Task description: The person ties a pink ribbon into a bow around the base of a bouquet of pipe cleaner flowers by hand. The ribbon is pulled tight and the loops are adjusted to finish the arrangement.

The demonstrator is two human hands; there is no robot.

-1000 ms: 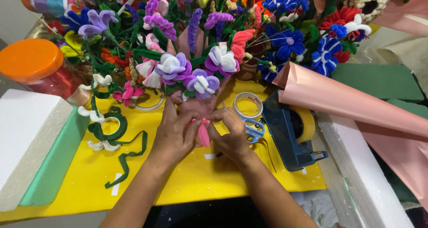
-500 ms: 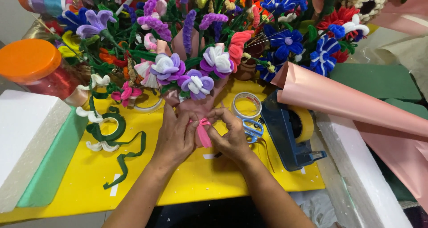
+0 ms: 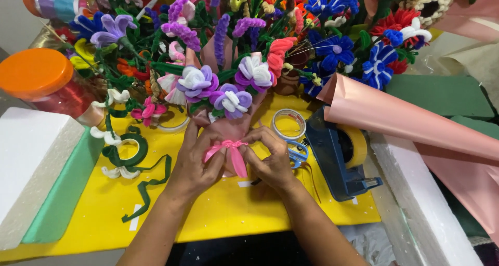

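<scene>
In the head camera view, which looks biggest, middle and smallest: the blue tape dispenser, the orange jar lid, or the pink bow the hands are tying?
1. Blue tape dispenser
2. Orange jar lid, somewhat smaller, partly cropped
3. Pink bow, clearly smallest, between left hand and right hand

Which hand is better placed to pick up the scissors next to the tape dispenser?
Probably the right hand. It lies right beside the blue scissors, which sit between it and the tape dispenser. The left hand is on the far side of the pink bow, and both hands pinch that bow.
</scene>
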